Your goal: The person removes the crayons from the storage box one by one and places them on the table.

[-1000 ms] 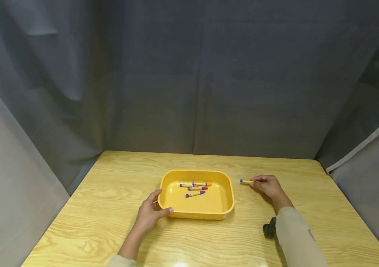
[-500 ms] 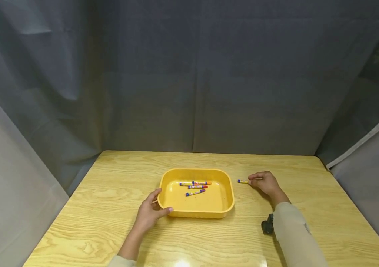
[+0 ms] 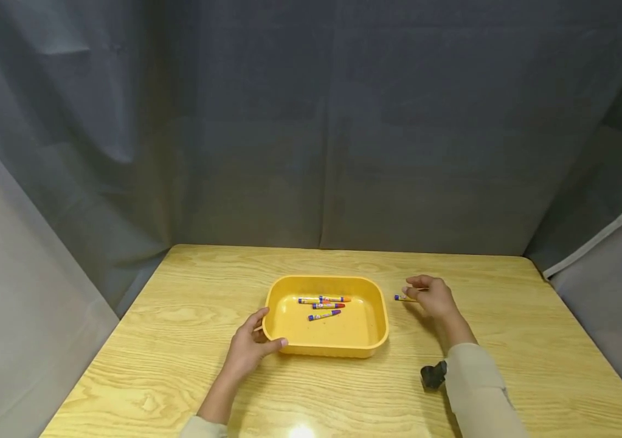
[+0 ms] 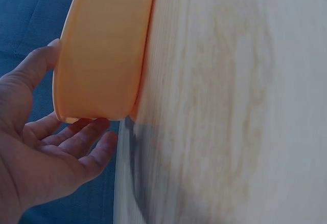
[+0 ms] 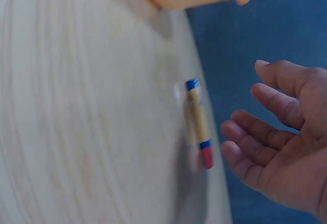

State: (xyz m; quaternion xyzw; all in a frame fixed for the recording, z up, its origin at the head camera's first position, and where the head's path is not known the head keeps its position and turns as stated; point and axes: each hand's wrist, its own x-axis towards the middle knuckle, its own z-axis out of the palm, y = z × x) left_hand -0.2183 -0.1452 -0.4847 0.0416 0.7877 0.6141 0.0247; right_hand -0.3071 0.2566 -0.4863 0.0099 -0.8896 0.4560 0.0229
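Note:
A shallow yellow plastic tray [image 3: 343, 351] stands on the table in the head view. My left hand [image 3: 246, 348] grips its near left corner, thumb over the front rim and fingers round the side; the left wrist view shows the same hold. Several crayons [image 3: 324, 316] with orange, red and purple tips lie inside the tray. To the right of it, one crayon [image 3: 402, 298] lies on the wood; in the right wrist view this crayon [image 5: 200, 119] has a red tip and blue ends. Over that crayon my right hand [image 3: 435, 299] hovers, fingers loosely spread and apart from it.
The wood-grain table [image 3: 179, 304] is backed by a dark grey curtain [image 3: 245, 134], with pale cloth panels [image 3: 10, 274] at the sides. A black camera [image 3: 433, 376] sits at my right wrist.
A second ago my right hand pinched the crayon beside the tray. Since then its fingers have let go and lifted off, leaving the crayon on the table. The left hand keeps its grip.

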